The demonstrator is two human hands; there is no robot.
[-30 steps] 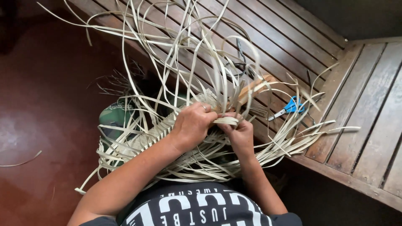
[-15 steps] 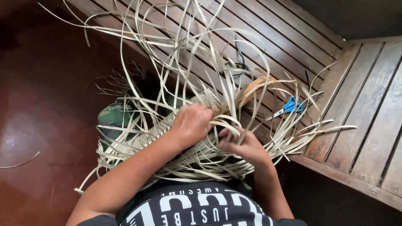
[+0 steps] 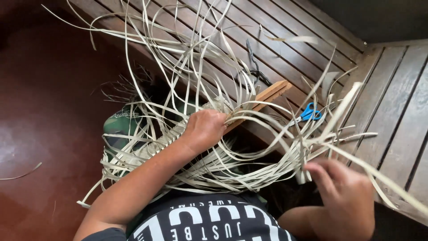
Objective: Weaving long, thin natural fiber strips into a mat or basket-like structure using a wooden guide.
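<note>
— Two hands are working pale strips (image 3: 249,147). What is the left hand (image 3: 204,129) doing?

— It is clenching down on the woven piece (image 3: 154,145), pinning it in the lap.

— And the right hand (image 3: 345,192)?

— It is gripping one long strip (image 3: 352,100), out to the right, well apart from the left hand.

— Anything nearby?

— Blue scissors (image 3: 307,114) are lying on the slatted counter (image 3: 392,102) above the right hand; a wooden stick (image 3: 263,101) is sitting just beside the left hand.
</note>
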